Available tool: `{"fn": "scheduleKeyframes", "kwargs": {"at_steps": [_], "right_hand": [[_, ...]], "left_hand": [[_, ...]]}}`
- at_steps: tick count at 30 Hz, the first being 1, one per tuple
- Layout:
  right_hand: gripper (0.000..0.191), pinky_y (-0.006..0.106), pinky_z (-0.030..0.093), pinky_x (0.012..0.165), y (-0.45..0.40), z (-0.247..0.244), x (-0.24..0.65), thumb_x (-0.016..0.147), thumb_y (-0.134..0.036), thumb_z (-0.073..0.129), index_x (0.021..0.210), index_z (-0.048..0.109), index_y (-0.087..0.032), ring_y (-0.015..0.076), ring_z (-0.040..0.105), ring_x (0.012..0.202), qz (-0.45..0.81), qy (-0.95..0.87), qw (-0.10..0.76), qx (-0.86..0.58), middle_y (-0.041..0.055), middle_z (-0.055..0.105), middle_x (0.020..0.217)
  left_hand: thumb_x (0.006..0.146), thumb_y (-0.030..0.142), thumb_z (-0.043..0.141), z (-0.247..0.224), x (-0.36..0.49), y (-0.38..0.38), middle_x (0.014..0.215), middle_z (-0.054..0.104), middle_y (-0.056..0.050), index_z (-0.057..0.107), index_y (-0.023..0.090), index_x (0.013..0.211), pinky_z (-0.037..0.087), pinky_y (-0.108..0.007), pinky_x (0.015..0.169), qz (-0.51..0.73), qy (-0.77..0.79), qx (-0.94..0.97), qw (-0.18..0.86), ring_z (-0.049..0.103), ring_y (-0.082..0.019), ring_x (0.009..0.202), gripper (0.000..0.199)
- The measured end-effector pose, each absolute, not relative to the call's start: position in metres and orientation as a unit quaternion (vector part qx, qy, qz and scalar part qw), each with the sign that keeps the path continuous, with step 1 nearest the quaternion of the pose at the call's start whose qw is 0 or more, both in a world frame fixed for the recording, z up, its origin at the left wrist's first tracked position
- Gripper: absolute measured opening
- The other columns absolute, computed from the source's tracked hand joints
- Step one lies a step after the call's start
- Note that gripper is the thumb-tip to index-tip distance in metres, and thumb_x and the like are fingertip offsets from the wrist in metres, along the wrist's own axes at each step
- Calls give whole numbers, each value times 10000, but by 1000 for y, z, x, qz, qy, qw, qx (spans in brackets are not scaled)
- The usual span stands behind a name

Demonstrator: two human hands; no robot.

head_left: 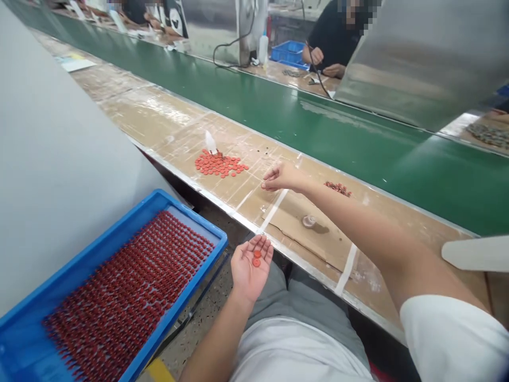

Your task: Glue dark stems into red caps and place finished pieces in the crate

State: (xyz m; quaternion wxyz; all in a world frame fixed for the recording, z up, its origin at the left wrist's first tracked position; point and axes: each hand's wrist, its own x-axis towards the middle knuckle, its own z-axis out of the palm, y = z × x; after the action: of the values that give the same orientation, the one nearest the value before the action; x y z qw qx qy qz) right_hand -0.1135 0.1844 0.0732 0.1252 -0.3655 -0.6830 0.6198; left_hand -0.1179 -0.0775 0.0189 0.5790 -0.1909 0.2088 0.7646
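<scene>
My left hand (250, 268) is palm up in front of my lap, fingers stretched out and slightly cupped. A few small red discs (257, 254) rest on its palm. Over the bench, my right hand (280, 178) is closed in a pinch, with what looks like one red disc (263, 185) at the fingertips. To its left lies a loose pile of red discs (218, 164), with a white pointed piece (210, 142) standing at its back. A small pale bottle or cup (308, 220) stands on cardboard below my right forearm.
A blue tray (222, 239) at lower left holds many rows of small dark-red pieces (135, 292). More small red pieces (337, 189) lie beyond my right forearm. A green conveyor belt (254, 109) runs behind the bench (131, 114). Across it, a co-worker (332, 37) handles small items.
</scene>
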Motion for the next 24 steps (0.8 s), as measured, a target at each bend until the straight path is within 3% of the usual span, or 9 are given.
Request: {"fn": "scheduleKeyframes", "kwargs": {"at_steps": [4,8,12,16,21,24], "right_hand": [[354,276,582,544,202,49,-181,409,-123,887,631,612,-107,167,666,528,552,-707,123,-425,46,678,550],[249,239,546,640,210,44,-209,618,-225,790,691,609,-70,93,630,509,483,-734,142,-456,25,669,565],[165,279,527,727,220,57,-205,765,-253,667,741,649,-91,109,628,547,395,-768,178,-472,38,665,584],[164,255,493,647,203,84,-173,780,-274,647,815,701,-122,107,603,507,304,-851,187,-384,26,671,623],[253,201,427,512,118,101,-95,758,-384,690,873,730,-161,67,529,476,336,-901,177,-211,5,673,632],[232,190,454,507,62,87,-53,776,-313,687,975,714,-196,65,554,535,407,-880,193,-149,26,717,820]], "left_hand": [[791,186,533,19,-144,-92,904,698,-99,694,94,884,510,-314,897,800,212,-206,523,663,-165,892,207],[788,168,526,20,-158,-99,904,703,-99,696,103,878,510,-318,902,816,213,-211,495,665,-168,909,203],[792,179,514,20,-161,-98,946,707,-112,698,101,896,497,-330,929,822,218,-184,493,663,-179,947,225],[811,233,492,23,-159,-90,1116,668,-167,685,77,985,435,-378,1019,821,201,-147,513,601,-237,1127,303],[835,294,466,32,-156,-76,1272,589,-194,658,77,1064,403,-422,1047,809,173,-118,549,502,-278,1256,370],[850,309,448,34,-151,-70,1283,586,-182,647,93,1090,408,-399,1036,803,168,-101,563,485,-266,1273,379]]}}
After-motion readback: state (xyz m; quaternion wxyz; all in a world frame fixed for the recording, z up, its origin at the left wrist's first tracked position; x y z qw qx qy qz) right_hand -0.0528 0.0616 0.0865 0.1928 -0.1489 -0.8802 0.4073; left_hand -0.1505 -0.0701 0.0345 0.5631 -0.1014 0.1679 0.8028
